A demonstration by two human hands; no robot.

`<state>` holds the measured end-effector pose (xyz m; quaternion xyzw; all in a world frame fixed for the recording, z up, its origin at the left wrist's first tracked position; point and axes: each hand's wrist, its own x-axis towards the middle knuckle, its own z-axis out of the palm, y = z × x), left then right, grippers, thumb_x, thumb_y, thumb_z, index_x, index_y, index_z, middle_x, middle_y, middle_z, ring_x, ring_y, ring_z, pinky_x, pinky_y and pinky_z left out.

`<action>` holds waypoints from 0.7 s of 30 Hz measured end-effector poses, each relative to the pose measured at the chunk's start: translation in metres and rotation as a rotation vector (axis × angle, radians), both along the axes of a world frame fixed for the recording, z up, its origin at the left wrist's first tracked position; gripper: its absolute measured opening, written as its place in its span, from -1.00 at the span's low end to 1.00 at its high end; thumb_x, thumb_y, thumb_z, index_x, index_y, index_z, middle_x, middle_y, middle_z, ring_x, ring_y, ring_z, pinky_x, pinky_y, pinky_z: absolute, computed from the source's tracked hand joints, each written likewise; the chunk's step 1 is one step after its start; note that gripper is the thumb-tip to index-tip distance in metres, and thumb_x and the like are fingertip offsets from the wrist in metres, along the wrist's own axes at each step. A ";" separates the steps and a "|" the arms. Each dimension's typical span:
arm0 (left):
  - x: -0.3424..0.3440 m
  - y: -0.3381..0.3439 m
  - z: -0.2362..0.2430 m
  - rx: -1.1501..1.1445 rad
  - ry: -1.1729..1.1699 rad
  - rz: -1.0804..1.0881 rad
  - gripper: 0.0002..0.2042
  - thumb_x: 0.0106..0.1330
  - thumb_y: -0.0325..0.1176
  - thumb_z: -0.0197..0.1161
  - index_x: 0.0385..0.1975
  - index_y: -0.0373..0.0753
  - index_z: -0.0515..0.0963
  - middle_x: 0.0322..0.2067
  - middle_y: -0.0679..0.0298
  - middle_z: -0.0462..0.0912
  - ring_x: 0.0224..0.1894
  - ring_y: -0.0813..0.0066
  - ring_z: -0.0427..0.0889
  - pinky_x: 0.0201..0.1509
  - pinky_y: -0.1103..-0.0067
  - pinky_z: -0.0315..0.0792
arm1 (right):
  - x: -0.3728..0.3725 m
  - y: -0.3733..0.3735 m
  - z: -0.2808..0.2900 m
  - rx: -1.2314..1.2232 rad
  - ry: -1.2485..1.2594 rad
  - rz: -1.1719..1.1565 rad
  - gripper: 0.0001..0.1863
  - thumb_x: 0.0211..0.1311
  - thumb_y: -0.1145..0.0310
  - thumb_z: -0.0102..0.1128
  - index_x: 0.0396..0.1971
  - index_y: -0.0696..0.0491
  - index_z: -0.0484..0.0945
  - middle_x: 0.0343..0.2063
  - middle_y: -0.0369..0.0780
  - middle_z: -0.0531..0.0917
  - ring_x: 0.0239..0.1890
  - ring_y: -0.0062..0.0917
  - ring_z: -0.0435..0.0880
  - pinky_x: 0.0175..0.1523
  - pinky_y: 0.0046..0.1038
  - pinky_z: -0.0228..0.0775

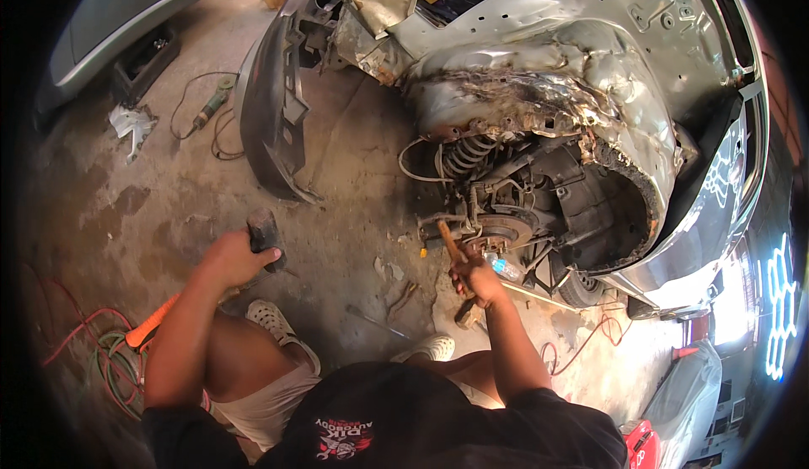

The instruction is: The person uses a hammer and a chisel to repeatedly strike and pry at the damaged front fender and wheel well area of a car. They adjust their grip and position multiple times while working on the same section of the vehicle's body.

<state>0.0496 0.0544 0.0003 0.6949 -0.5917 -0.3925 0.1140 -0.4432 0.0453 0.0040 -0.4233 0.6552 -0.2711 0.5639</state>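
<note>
My left hand (pixel 230 260) is closed around a hammer (pixel 264 235), close under its dark, blocky head. The orange grip of this hammer sticks out past my left forearm, which hides part of the shaft. On the other side, my right hand (pixel 477 278) wraps round the light wooden handle of a second hammer (pixel 468 312). Its handle points up and away, while the dark head hangs below my fist. Beyond my right hand is a rusty brake disc (pixel 503 231) in the open wheel well. Above the disc sits a coil spring (pixel 466 155).
A car body (pixel 539 73) with a cut, crumpled rear panel fills the far right. A detached bumper (pixel 271 115) stands beside it. On the floor lie a green grinder (pixel 212 108), a metal rod (pixel 377 321) and tangled hoses (pixel 114 359). Another grey vehicle (pixel 126 22) is far left.
</note>
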 end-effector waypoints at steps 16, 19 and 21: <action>0.001 -0.003 -0.026 0.548 -0.457 -0.326 -0.40 0.21 0.23 0.41 -0.50 -0.36 0.71 -0.52 0.12 0.73 -0.43 0.23 0.72 -0.19 0.36 0.58 | -0.015 0.133 -0.173 0.049 0.565 1.396 -0.20 0.20 0.03 0.28 0.44 -0.02 0.34 0.20 0.12 0.55 0.27 -0.01 0.52 0.30 -0.11 0.39; -0.003 -0.005 -0.030 0.532 -0.482 -0.329 -0.45 0.27 0.19 0.37 -0.43 -0.32 0.75 -0.44 0.15 0.78 -0.33 0.24 0.76 -0.13 0.34 0.60 | -0.019 0.125 -0.170 0.133 0.627 1.419 -0.11 0.11 0.14 0.37 0.48 -0.05 0.26 0.22 0.12 0.54 0.26 -0.01 0.53 0.28 -0.13 0.41; -0.001 -0.008 -0.036 0.567 -0.465 -0.311 -0.46 0.27 0.18 0.38 -0.48 -0.32 0.73 -0.47 0.14 0.76 -0.37 0.24 0.75 -0.18 0.34 0.60 | -0.018 0.120 -0.173 0.111 0.654 1.379 -0.09 0.09 0.21 0.39 0.50 -0.07 0.24 0.21 0.10 0.55 0.26 -0.02 0.54 0.28 -0.13 0.43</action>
